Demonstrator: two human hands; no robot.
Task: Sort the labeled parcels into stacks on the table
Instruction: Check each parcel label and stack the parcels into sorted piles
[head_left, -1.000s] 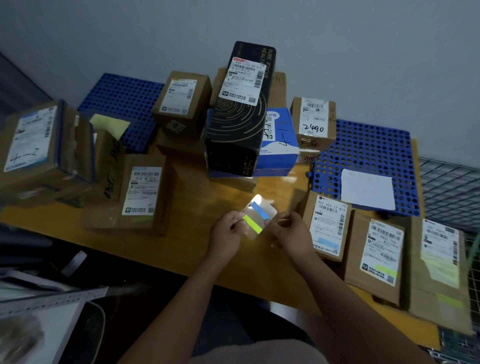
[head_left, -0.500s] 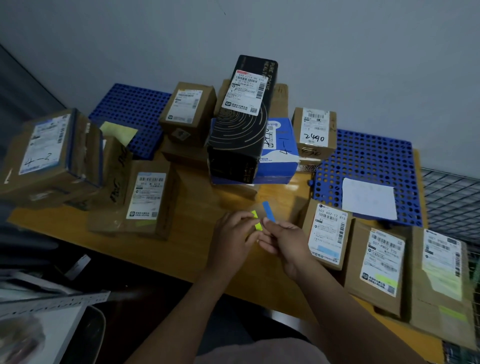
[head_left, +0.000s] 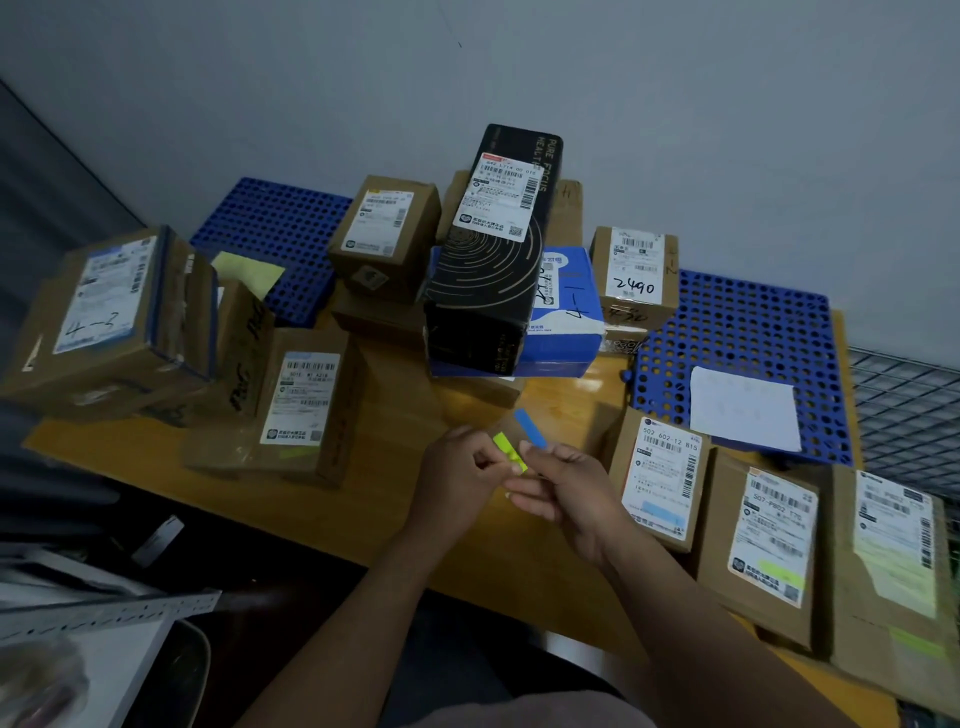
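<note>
The left hand (head_left: 460, 467) and right hand (head_left: 569, 491) meet over the front of the wooden table (head_left: 395, 415), both pinching a yellow-green sticker strip (head_left: 505, 451) between thumb and fingertips, the left at its side, the right at its lower end. A blue sticker strip (head_left: 530, 427) stands tilted just above the right hand's forefinger; whether a finger grips it I cannot tell. The labeled parcels lie all around the hands. To the right, three flat brown parcels sit in a row near the table's edge: the nearest (head_left: 662, 480), the middle one (head_left: 769, 545) and the outer one (head_left: 893, 566). Behind the hands, a black box (head_left: 493, 260) leans on a blue box (head_left: 569, 325), with a brown box marked 2490 (head_left: 636, 275) just beside it. To the left, a brown parcel (head_left: 298, 400) lies flat beside a larger box marked 4-2 (head_left: 109, 312). A white paper sheet (head_left: 743, 408) rests on a blue perforated mat (head_left: 748, 322).
</note>
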